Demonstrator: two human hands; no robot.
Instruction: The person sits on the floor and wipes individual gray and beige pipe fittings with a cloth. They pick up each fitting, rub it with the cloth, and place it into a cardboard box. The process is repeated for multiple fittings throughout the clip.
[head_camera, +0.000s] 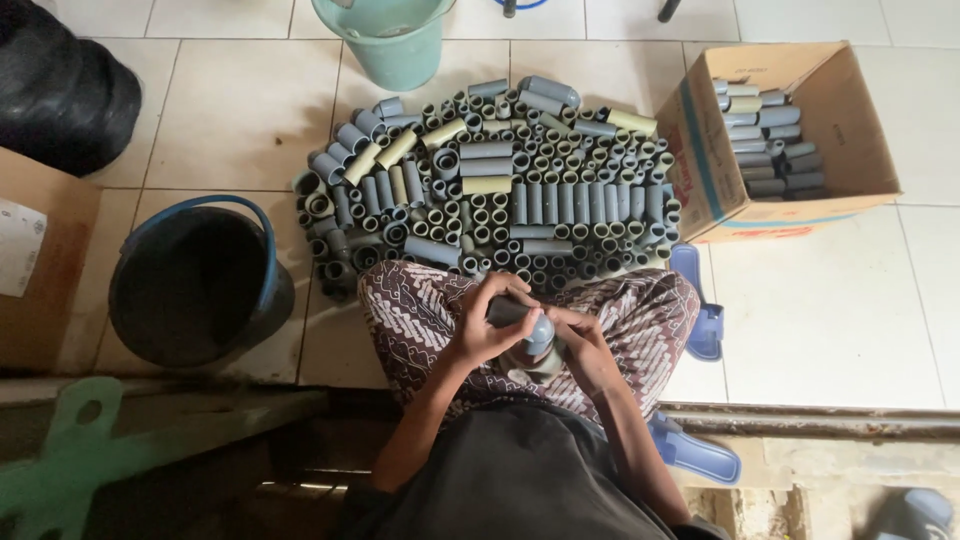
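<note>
Grey plastic, a short pipe piece (527, 322), sits right over the lap, gripped from both sides. The left hand (482, 325) wraps its fingers around the near end, closed tight on it, and the right hand (577, 340) clamps the other end, thumb pressing in. Below them, a patterned brown-and-white cloth (420, 305) covers the knees. Blue sandals (700, 300) poke out on the right. Just beyond the knees, a big heap of pipe pieces (500, 185) spreads over the white tiled floor (830, 310), some upright, some lying flat, grey and a few yellowish. Left of it, a black bucket (195, 285) with a blue handle. Farther right, a cardboard box (830, 120) with stacked pieces inside. At the far edge, a green bucket (385, 40).
</note>
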